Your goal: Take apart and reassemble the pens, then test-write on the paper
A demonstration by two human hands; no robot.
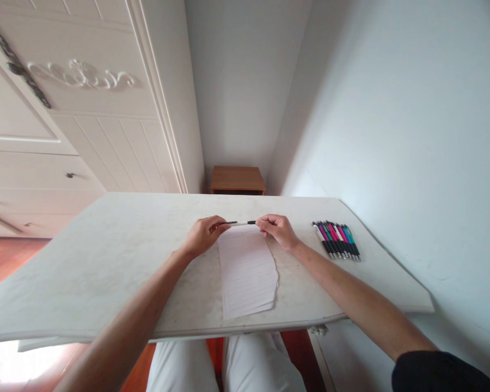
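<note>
A: Entry. Which step is in hand?

B: Both hands are on one pen (242,222). The left hand (204,235) is closed in a pinch on its thin, pointed end, thumb against fingers. The right hand (278,230) is closed the same way on the darker end. The pen lies level, bridging the gap from hand to hand. Judgement: this is a two-ended grip, the kind suited to twisting or pulling along the barrel. I cannot tell at this size whether the barrel is in one piece or already parted.

A: Where does the pen sit?

B: Directly between the two hands, just above the far edge of the lined sheet (247,272), which runs from under the hands back toward the wrists. I cannot tell if it touches the paper.

A: Appearance?

B: It is slim, with a pale mid-barrel, dark toward the right hand and a fine dark tip toward the left. Any clip or print is too small to read.

A: What does a next move call for?

B: Judgement only: an even pinch at both ends, with the hands kept in line with the barrel.

A: Anything else nearby?

B: A row of pens (337,239) lies on the table (106,256) outboard of the right hand, well apart from it. They lie side by side, pink, teal and dark
</note>
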